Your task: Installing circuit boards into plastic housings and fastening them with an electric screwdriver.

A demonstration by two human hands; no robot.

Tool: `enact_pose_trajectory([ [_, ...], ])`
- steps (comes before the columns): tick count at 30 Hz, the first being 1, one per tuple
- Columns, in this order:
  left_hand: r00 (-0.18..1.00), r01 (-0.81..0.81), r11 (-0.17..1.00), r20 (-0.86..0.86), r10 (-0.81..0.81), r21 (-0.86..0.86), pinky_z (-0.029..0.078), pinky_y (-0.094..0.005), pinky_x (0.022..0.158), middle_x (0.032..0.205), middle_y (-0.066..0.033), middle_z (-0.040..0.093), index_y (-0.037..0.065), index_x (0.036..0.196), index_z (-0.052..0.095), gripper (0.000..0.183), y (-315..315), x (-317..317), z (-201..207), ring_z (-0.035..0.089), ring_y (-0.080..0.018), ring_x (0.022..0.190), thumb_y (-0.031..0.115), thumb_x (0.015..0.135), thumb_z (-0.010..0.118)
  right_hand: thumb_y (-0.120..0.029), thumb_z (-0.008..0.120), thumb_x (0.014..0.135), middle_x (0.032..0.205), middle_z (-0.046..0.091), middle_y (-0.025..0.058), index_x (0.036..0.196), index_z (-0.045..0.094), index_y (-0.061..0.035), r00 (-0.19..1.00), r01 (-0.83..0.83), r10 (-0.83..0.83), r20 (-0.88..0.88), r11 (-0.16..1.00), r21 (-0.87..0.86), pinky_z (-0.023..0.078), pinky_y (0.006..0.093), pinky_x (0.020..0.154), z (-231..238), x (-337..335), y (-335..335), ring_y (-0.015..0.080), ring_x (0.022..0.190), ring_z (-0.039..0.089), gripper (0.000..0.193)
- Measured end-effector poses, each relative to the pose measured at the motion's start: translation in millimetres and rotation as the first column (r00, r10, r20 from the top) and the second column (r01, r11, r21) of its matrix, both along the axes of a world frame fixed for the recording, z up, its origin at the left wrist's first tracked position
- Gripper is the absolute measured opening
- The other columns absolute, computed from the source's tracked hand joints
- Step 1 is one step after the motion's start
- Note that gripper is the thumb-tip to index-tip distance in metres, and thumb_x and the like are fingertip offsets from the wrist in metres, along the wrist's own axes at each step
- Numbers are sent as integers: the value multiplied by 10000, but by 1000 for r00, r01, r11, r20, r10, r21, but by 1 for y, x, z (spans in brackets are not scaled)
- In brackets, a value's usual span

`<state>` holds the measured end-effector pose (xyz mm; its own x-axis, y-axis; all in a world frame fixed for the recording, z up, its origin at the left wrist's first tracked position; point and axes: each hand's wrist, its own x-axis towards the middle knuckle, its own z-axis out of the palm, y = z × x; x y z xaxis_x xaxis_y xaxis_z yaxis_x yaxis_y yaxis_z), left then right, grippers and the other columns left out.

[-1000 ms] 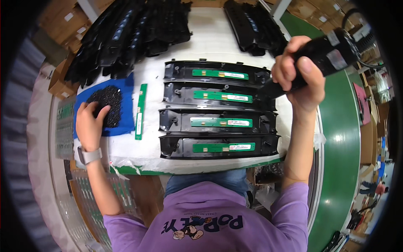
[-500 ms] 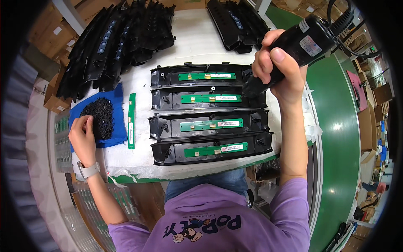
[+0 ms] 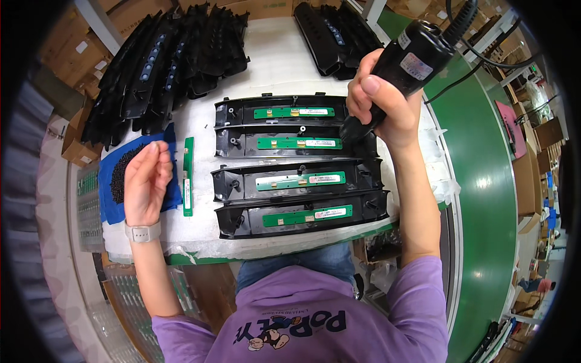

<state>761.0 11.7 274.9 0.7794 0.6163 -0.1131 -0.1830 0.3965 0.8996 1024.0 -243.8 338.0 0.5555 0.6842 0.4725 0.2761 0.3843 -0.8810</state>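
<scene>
My right hand (image 3: 390,109) grips a black corded electric screwdriver (image 3: 407,60). Its nose slants down to the right end of the second black plastic housing (image 3: 233,148) from the back, by that housing's green circuit board (image 3: 284,143). Fingertips pinched, my left hand (image 3: 147,181) is raised over the right side of a blue cloth (image 3: 112,209); whatever is in the pinch is too small to see. A heap of small black screws (image 3: 118,175) lies on the cloth, partly behind that hand. Beside the cloth lies a loose green circuit board (image 3: 188,166).
Two more housings with boards, the third (image 3: 242,192) and the nearest (image 3: 245,228), lie in front, and another (image 3: 227,112) behind. Stacked black housings stand at the back left (image 3: 209,60) and back right (image 3: 321,51). A cable (image 3: 463,24) hangs from the screwdriver.
My left hand has moved right and up from the screw heap, fingertips still together. The screwdriver has shifted slightly left with my right hand.
</scene>
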Motion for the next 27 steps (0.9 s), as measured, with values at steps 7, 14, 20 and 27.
enact_pose_trajectory([
  [7,940,327,931,156,-303,-163,404,-194,602,841,-18,531,-1,990,562,143,-53,52,8,465,-71,704,126,924,561,-140,620,762,558,467,49,849,477,-2,999,-13,14,43,999,-39,371,255,427,3,-15,-1,117,408,427,217],
  [14,878,478,874,84,-472,-85,432,-207,587,795,-5,585,37,905,577,178,-100,79,13,505,-65,634,212,938,562,-277,496,885,656,483,21,1121,500,-20,905,-351,425,1,747,565,428,317,577,19,-21,-6,126,493,449,350],
  [20,874,485,874,4,-486,33,464,-205,616,815,-40,629,24,916,613,145,-108,78,15,554,-73,656,169,901,616,-330,583,845,684,479,-8,1064,508,-34,852,-347,518,-79,671,655,384,312,627,22,-32,-12,104,527,446,376],
  [27,889,457,886,-14,-457,84,469,-198,612,797,-40,625,13,893,623,110,-107,79,12,554,-69,640,113,860,654,-335,591,837,682,479,-13,1058,512,-36,844,-345,526,-105,682,644,380,309,625,15,-33,-10,102,514,443,380],
])
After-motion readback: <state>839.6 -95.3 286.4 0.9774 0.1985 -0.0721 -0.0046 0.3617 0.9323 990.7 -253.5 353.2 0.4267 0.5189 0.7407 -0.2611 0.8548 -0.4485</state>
